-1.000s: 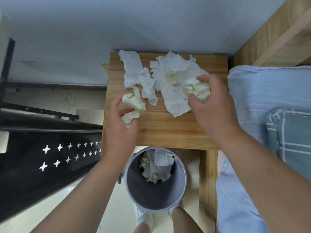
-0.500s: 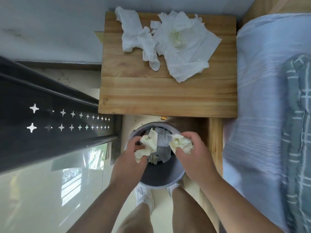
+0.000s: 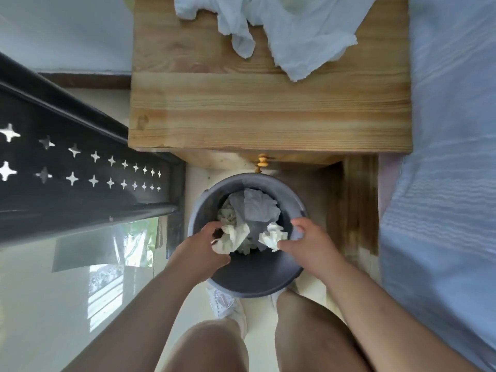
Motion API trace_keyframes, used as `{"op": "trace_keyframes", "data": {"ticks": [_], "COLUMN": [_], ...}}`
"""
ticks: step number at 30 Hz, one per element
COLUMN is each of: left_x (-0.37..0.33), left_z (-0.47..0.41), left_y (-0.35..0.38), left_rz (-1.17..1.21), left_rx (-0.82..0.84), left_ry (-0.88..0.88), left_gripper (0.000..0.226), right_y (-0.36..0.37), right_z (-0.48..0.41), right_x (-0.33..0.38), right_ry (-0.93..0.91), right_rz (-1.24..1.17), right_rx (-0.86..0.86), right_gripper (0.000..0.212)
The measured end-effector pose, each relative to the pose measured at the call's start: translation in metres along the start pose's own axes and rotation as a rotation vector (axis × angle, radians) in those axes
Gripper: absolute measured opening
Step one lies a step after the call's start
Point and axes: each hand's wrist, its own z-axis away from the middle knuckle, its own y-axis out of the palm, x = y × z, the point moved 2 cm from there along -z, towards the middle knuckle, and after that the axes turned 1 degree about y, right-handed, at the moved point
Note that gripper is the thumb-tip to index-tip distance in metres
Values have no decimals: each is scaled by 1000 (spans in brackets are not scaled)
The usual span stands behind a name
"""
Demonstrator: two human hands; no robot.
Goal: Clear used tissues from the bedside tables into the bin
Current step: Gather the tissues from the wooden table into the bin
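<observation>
1. Step in hand: the drop. Both hands hang over the mouth of the bin (image 3: 255, 275), each with a crumpled tissue, so this looks like the moment of letting go.
2. The left hand (image 3: 201, 249) has its grip curled round the left wad (image 3: 232, 238), whose lower end is tucked between thumb and fingers.
3. The right hand (image 3: 311, 245) has thumb and fingers spread wider, with the right wad (image 3: 273, 236) at its fingertips. I cannot tell whether that grip is pinching it or has let it go.
4. The bin stands on the floor just off the near edge of the wooden surface (image 3: 268, 111), below a small drawer knob (image 3: 262, 161). It is round, dark grey and smooth-walled, probably plastic, and already holds a heap of tissues (image 3: 255, 208).
5. More remains: a twisted strip of tissue (image 3: 236, 33) and a large opened-out sheet (image 3: 311, 41) lie along the far edge of the surface, the sheet towards the far right corner.
6. Next move, as I judge it: open both grips over the bin, then reach back across the surface for the two pieces. Thin and limp, they should be gathered by bunching, not lifted by one corner.
7. Materials: the wads are soft, creased, off-white paper; the surface is pale, striped pine grain. A blue bed sheet (image 3: 451, 130) lies at its right edge.
</observation>
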Motion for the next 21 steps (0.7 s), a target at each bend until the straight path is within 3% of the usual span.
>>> {"op": "trace_keyframes", "data": {"ticks": [3,7,15,21], "left_x": [-5,-38,-130,-187], "left_z": [9,30,62,34], "left_y": [-10,-27,-110,-186], "left_rz": [-8,112,294,249], "left_rx": [-71,-147,-342,-539], "left_ry": [6,85,423,517], "left_gripper": [73,47,14,36], "right_y": [-10,-33,-116,-165], "right_z": [12,33,76,65], "right_x": [12,49,183,255], "right_ry": [-35,-117,-407,-568], "right_rz": [-5,-74,-112,-112], "right_rx": [-32,-62,-105,-291], "right_gripper": [57,33,13,17]}}
